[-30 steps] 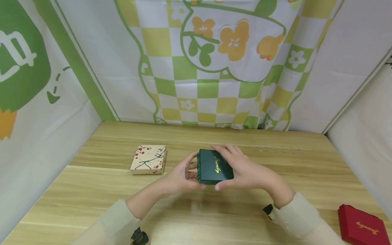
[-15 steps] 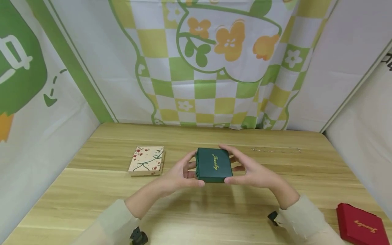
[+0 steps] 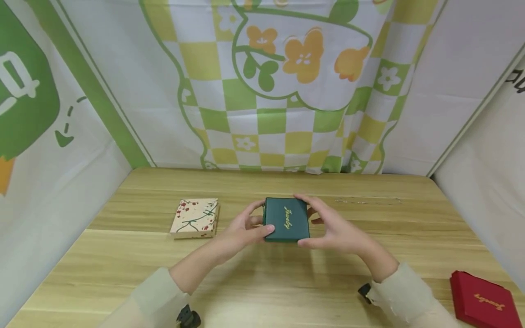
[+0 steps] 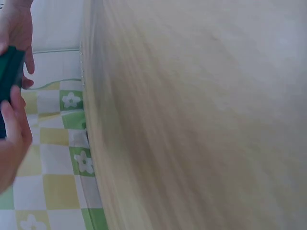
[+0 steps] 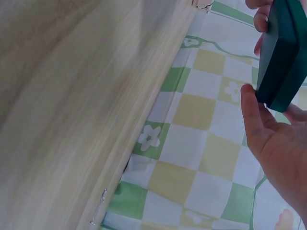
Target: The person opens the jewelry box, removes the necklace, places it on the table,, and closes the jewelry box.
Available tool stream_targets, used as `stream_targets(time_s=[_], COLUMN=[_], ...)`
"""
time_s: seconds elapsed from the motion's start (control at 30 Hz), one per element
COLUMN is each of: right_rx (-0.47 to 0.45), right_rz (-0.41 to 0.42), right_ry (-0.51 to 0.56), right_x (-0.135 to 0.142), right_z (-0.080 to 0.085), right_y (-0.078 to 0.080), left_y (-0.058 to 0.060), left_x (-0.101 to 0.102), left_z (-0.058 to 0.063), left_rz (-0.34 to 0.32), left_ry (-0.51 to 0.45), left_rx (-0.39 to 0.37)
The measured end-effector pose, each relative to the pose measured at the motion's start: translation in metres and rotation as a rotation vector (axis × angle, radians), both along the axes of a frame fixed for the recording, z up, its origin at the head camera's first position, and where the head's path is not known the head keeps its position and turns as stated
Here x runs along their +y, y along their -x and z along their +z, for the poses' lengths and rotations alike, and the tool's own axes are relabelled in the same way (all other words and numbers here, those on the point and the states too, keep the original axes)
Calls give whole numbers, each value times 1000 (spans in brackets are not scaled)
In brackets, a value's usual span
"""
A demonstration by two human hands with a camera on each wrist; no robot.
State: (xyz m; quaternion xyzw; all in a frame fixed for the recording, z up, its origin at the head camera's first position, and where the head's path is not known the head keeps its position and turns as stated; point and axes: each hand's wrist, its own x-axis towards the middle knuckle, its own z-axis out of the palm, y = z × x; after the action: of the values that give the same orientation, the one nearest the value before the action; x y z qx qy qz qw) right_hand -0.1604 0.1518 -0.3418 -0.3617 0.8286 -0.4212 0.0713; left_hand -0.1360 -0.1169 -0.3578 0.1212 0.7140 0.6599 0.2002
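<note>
A dark green jewelry box [image 3: 285, 223] with gold "Jewelry" lettering is held above the middle of the table. My left hand [image 3: 243, 233] grips its left side, thumb on the lid and fingers beneath. On the other side, my right hand [image 3: 337, 230] holds the box by its right edge, thumb at the near corner and a finger at the far one. The right wrist view shows the box [image 5: 283, 55] edge-on, with the fingertips of my right hand [image 5: 280, 148] at its end. Only part of the box [image 4: 10, 67] appears in the left wrist view.
On the wooden table [image 3: 262, 291], a cream box with a blossom pattern [image 3: 194, 218] lies left of my hands. A red jewelry box [image 3: 485, 298] sits at the near right. A thin silver chain [image 3: 367, 201] stretches along the back right. Behind hangs a checkered curtain [image 3: 270, 118].
The green box has turned slightly to lie straighter. My right hand has drawn back from its top to its right edge, and my left thumb has moved onto the lid.
</note>
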Motion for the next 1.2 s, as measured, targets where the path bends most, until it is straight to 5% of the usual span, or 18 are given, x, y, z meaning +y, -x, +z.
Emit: stream_targets(time_s=[0.17, 0.33, 0.7, 0.97, 1.2], right_rx=[123, 90, -28, -73, -168], right_rz=[-81, -130, -209, -247, -231], right_ry=[-42, -55, -59, -175, -204], right_x=[-2, -3, 3, 4, 1], right_z=[4, 9, 2, -3, -14], right_y=[13, 31, 82, 114, 130], left_y=[13, 30, 75, 108, 128], left_x=[8, 14, 30, 37, 42], left_z=[2, 6, 5, 3, -16], left_rz=[148, 241, 335, 323, 335], left_ry=[-4, 32, 81, 127, 139], left_rx=[43, 36, 37, 1, -48])
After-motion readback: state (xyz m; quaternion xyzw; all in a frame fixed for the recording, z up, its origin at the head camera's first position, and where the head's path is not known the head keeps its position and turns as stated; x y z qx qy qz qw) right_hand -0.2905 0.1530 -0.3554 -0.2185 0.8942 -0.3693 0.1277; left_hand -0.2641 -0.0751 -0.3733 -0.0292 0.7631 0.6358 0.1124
